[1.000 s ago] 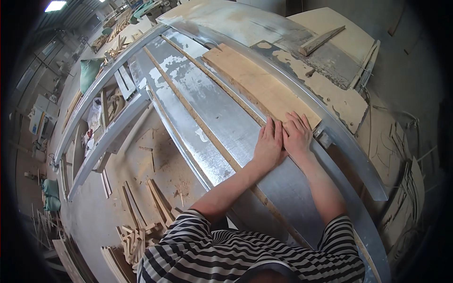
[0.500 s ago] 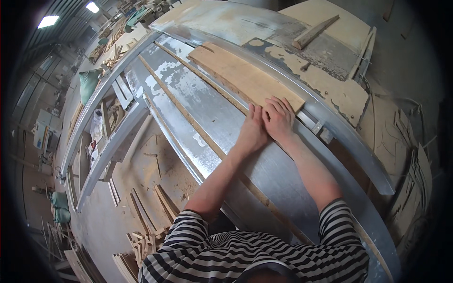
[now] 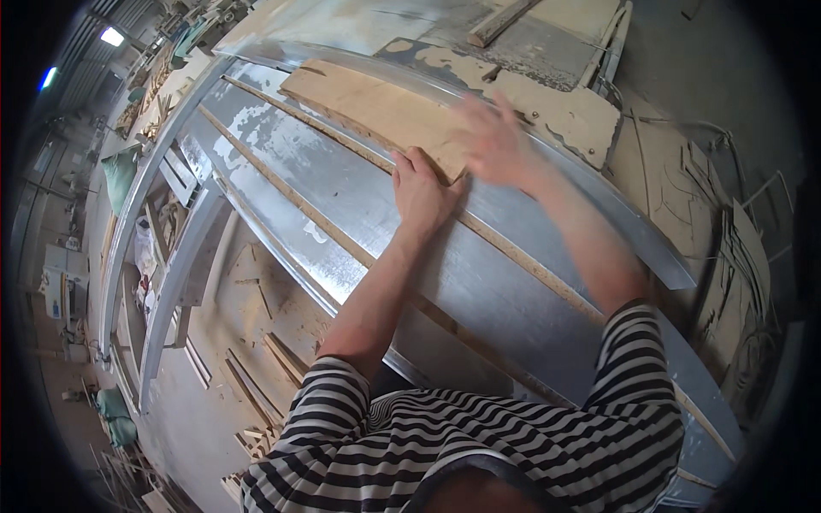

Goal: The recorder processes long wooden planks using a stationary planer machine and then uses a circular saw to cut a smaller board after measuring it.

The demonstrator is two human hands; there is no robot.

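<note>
A long, pale wooden board (image 3: 368,98) lies flat on a grey metal machine table (image 3: 342,188) with lengthwise slots. My left hand (image 3: 421,192) grips the board's near end, fingers on one edge and thumb at the end corner. Over the right side of that same end is my right hand (image 3: 496,145), smeared by motion. Its fingers look stretched and apart, with nothing seen between them. Whether it touches the board I cannot tell.
A raised metal rail (image 3: 590,192) runs along the table's right side. Beyond it, a worn panel (image 3: 556,107) carries a wooden block (image 3: 505,21). A curved metal frame (image 3: 128,231) stands at left. Wood strips (image 3: 248,385) lie on the floor below.
My right hand has come off its place beside my left hand and moved apart from it. The left hand now holds the board's end corner. The whole view has shifted.
</note>
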